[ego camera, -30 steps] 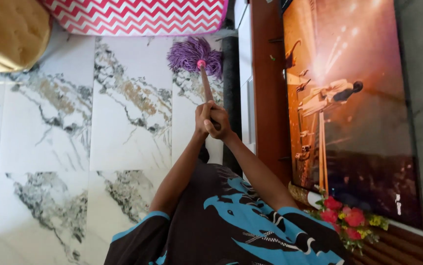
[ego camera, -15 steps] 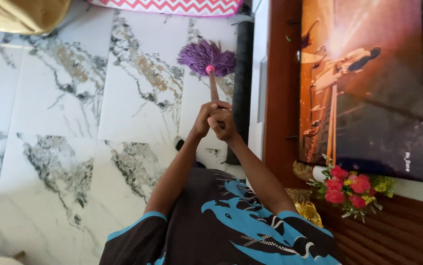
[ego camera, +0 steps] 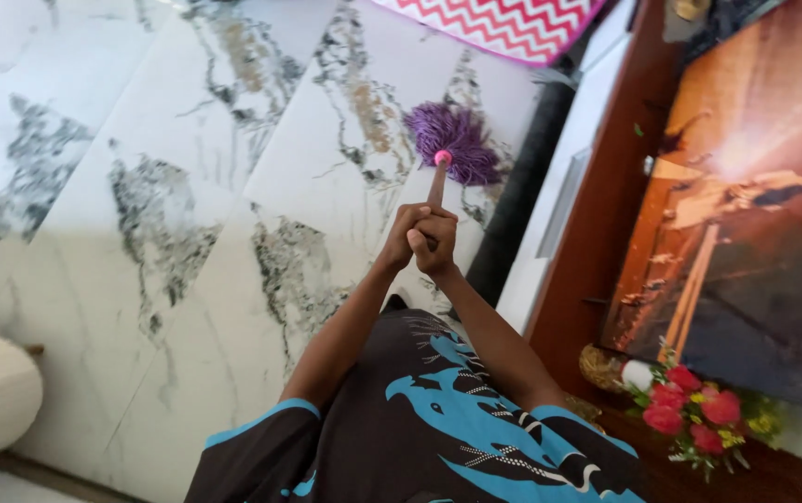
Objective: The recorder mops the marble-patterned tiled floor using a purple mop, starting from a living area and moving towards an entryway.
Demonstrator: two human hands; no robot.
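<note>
A: Both sets of fingers (ego camera: 424, 224) are curled tight round the mop handle (ego camera: 436, 183), left hand (ego camera: 399, 238) and right hand (ego camera: 435, 244) stacked together, though I can't quite tell which sits higher.

B: And the purple mop head (ego camera: 454, 142)?

A: On the marble floor (ego camera: 187, 186), just beside the dark strip (ego camera: 517, 200) under the wooden cabinet (ego camera: 597, 233). A wide stroke could knock that edge, or catch the zigzag rug (ego camera: 503, 23) beyond.

B: Arms?

A: Both stretched forward, elbows nearly straight, meeting at the handle.
</note>
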